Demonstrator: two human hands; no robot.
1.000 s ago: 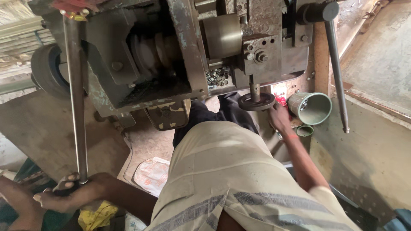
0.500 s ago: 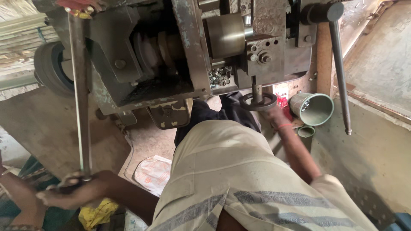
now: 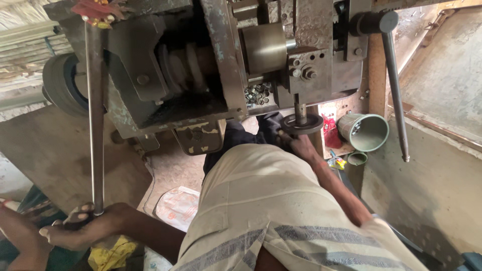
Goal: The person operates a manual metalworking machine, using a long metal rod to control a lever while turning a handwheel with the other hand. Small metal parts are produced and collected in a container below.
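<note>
One handwheel (image 3: 301, 124) (right hand (image 3: 300, 146) gripping), one rod (image 3: 95, 120).

Red packet (image 3: 330, 131) seen wedged just right of right hand (image 3: 301, 145), beside green cup (image 3: 365, 131). Small yellow-and-multicolour wrapper (image 3: 337, 161) spotted lower, near right forearm. White printed bag (image 3: 173, 207), flat and crumpled, laid on floor right of left hand (image 3: 83, 231). Yellow crumpled wrapper-like thing (image 3: 110, 253) tucked under left hand, kind unclear.

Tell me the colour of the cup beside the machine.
The cup is pale green, seen in the head view.
</note>
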